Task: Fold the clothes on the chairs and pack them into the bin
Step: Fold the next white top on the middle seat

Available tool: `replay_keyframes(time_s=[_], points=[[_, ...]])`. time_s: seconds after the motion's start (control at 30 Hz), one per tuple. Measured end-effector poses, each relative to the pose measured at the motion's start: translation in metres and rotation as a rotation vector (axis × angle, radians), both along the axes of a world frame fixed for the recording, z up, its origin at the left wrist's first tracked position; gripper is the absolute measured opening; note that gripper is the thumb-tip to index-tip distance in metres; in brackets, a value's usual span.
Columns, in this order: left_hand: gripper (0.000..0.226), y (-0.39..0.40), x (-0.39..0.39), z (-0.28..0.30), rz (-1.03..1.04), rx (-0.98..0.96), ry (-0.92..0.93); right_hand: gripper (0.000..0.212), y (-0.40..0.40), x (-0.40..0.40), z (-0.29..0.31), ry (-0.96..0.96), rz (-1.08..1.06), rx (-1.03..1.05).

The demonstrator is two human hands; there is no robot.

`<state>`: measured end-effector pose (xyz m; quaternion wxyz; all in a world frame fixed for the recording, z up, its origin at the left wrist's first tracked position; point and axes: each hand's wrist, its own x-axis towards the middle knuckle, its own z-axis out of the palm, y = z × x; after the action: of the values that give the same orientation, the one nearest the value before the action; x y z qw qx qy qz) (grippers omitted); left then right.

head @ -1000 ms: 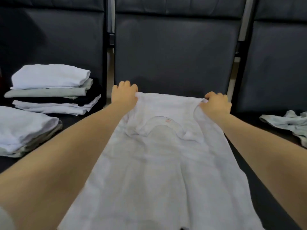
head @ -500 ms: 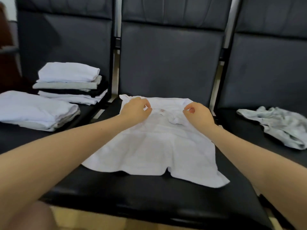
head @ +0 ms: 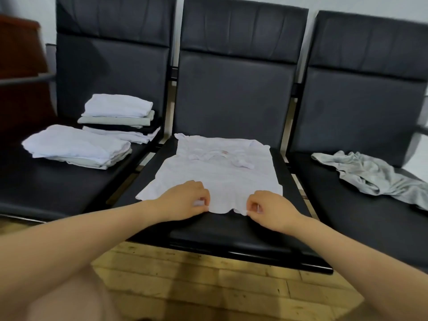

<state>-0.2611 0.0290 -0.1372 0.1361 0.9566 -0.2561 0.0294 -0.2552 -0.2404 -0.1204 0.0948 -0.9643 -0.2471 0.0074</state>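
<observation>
1. Dim, soft indoor light on my view, no glare
2. Faint shadows lie under my forearms on the floor (head: 208, 286)
3. Wide-angle bending curves the edges; everything looks slightly soft

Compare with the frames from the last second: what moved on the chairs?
Both hands left the collar end of the white shirt and came back to its near hem; left hand and right hand now pinch it. Shirt stays flat on the middle chair. Folded stacks and grey garment unchanged.
</observation>
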Motion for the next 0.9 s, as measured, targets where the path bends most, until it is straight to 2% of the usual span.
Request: replay_keyframes(time_s=[0.13, 0.27, 0.4, 0.5, 0.57, 0.7, 0.77, 0.9], points=[[0.011, -0.002, 0.010, -0.003, 0.068, -0.027, -0.074, 0.008, -0.005, 0.008, -0.005, -0.012, -0.105, 0.159], [0.009, 0.000, 0.019, -0.005, 0.104, -0.082, -0.067, 0.008, 0.001, 0.017, -0.007, -0.050, -0.195, 0.340], [0.041, -0.005, 0.021, -0.014, 0.096, -0.033, -0.043, 0.012, 0.007, 0.025, -0.012, 0.001, -0.268, 0.491], [0.032, -0.009, 0.027, -0.016, 0.105, -0.067, -0.083, 0.017, 0.009, 0.031, -0.009, 0.059, -0.240, 0.602], [0.026, -0.009, 0.032, -0.014, 0.094, -0.097, -0.075, 0.020, 0.005, 0.036, -0.003, 0.121, -0.160, 0.576], [0.018, -0.002, 0.042, -0.010, 0.126, -0.243, -0.013, 0.023, -0.012, 0.044, 0.007, 0.122, -0.046, 0.284], [0.015, 0.002, 0.046, -0.007, 0.131, -0.256, 0.036, 0.020, -0.017, 0.047, 0.005, 0.125, -0.026, 0.199], [0.017, 0.010, 0.053, 0.005, 0.070, -0.126, 0.102, 0.024, -0.022, 0.055, 0.006, 0.168, -0.034, 0.310]])
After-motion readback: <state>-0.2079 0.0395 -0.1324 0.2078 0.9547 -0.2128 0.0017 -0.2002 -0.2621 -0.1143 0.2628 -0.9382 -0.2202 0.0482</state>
